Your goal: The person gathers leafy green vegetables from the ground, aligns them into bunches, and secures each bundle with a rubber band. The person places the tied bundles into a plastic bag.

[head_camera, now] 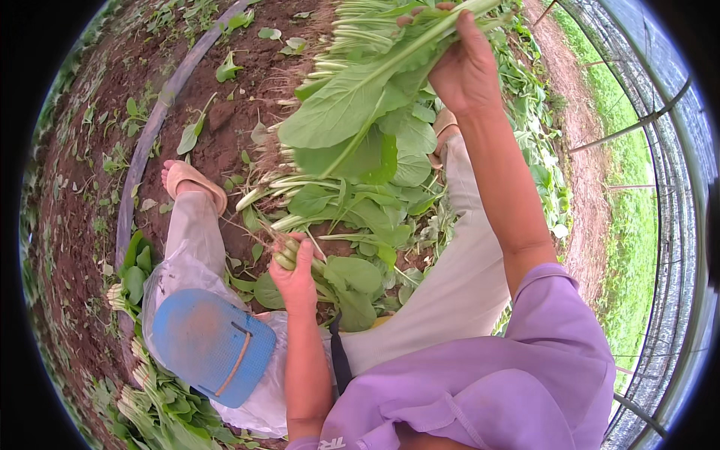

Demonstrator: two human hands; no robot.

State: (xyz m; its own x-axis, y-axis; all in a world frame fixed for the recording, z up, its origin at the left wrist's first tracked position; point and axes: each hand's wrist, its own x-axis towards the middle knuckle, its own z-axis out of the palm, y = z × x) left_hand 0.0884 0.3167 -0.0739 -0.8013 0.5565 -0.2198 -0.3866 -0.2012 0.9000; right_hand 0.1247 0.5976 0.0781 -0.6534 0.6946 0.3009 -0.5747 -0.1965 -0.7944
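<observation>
My left hand (295, 275) is closed around the stem bases of a small bunch of leafy greens (351, 281), its thin roots pointing up and left. At the top of the view, my right hand (467, 67) grips the pale stalks of large leafy greens (349, 107), whose broad leaves hang down to the left. Beneath and beyond them, a long row of uprooted greens (360, 34) lies on the soil, roots to the left. A blue foam pad (211, 343) with a cord rests on clear plastic over my left leg.
Bundled greens (174, 405) lie at the lower left. A grey hose or strip (149, 129) curves over the reddish soil. Loose leaves (191, 135) are scattered there. My sandalled feet (194, 183) flank the row. Metal hoops and netting (664, 225) stand at right, beside a dirt path.
</observation>
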